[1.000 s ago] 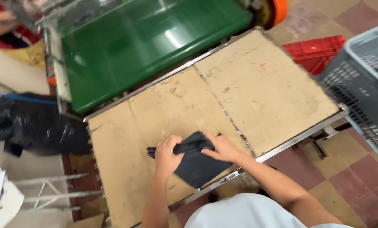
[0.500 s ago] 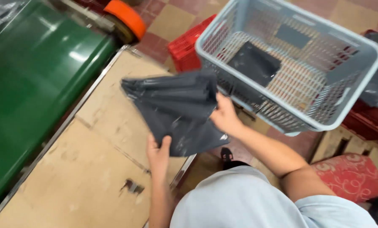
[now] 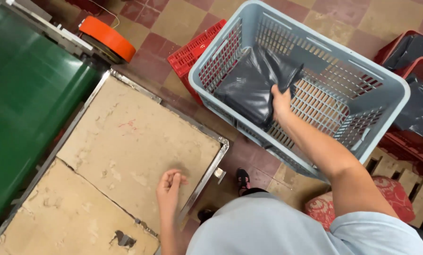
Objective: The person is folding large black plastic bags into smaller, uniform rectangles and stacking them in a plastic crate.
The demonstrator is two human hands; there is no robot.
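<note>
— Where's my right hand (image 3: 280, 103)?
— Inside the grey slatted plastic basket (image 3: 386, 101), fingers closed on the flat dark grey plastic bag (image 3: 249, 85).
— And my left hand (image 3: 170, 188)?
— Loosely curled, holding nothing, resting on the worn cardboard-topped table (image 3: 126, 137)

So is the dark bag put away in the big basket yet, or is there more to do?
Nearly. The dark grey bag is already down inside the grey basket, but the right hand grips its edge, so letting go is left. The left hand rests empty on the cardboard-topped table, where no bag lies in view. More dark bags sit in the red crates beyond.
</note>
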